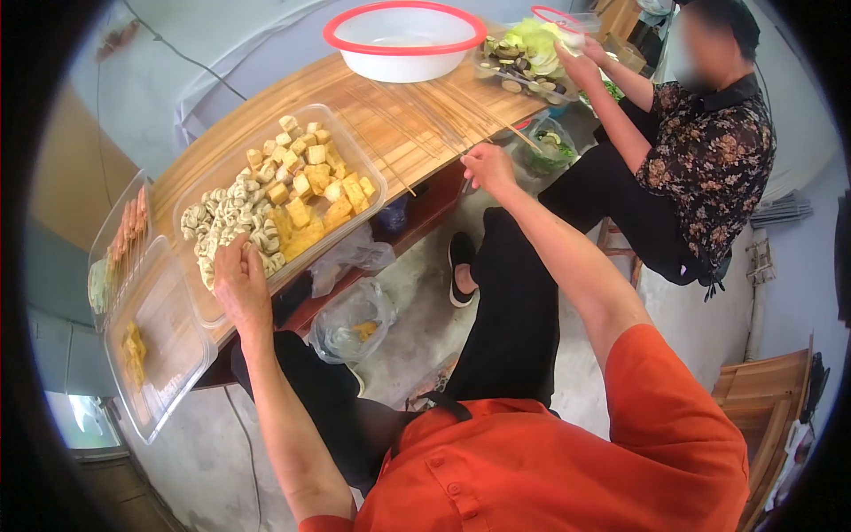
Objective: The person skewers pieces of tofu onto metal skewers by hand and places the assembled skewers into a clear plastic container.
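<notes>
My left hand (242,285) reaches over the near edge of a clear plastic tray (377,168), its fingers bent and closed on a tofu knot among the pale knotted tofu skins (232,217). Yellow fried tofu cubes (306,177) fill the other half of the tray. At the table's front edge my right hand (489,170) is closed in a pinch at the end of a bamboo skewer. Several loose bamboo skewers (443,111) lie on the wooden table (208,146) beside it.
A white basin (403,58) with a red rim stands at the back. Left are a clear container (168,355) with a yellow piece and a box of filled skewers (128,230). At right a person (700,160) handles lettuce (536,44) over a vegetable tray. A plastic bag (350,324) hangs below.
</notes>
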A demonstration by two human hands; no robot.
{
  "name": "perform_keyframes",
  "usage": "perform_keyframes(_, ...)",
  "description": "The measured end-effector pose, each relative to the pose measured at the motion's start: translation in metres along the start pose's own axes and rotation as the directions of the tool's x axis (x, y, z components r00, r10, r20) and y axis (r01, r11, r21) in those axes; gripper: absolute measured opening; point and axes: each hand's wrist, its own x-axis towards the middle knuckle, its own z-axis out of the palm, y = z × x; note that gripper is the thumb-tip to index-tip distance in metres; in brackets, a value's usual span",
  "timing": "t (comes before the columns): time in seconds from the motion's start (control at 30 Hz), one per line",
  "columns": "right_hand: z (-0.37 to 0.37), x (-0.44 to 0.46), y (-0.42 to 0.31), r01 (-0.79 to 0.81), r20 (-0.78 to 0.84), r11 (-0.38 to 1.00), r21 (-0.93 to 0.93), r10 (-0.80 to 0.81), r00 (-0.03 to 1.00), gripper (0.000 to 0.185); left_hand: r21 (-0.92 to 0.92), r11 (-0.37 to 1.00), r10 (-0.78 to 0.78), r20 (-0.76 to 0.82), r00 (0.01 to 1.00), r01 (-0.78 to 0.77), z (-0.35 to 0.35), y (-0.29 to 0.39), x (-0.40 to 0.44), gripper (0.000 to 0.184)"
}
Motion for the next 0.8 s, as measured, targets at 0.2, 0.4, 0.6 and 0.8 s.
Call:
perform_keyframes(0.2,-0.002,-0.008,-0.003,0.026,0.071,0.99,0.135,-0.036,0.997,0.015,0.008,1.0,-0.006,0.005,1.0,0.006,-0.001,0.001,0.001,0.018)
perform_keyframes(0.4,-0.007,-0.053,-0.017,-0.403,0.444,0.518,0.755,0.048,0.895,0.012,0.0,1.0,-0.014,-0.021,1.0,0.014,-0.002,0.003,0.002,0.017)
perform_keyframes(0.6,-0.001,-0.164,-0.041,-0.334,0.392,0.244,0.91,-0.249,0.886,0.013,-0.102,0.994,0.016,-0.17,0.985,-0.034,-0.001,0.012,-0.017,0.018)
perform_keyframes(0.8,0.015,-0.253,-0.049,-0.37,0.639,0.605,0.705,-0.314,0.702,0.011,-0.737,0.208,-0.367,0.551,0.75,0.643,-0.012,0.098,-0.046,0.037)
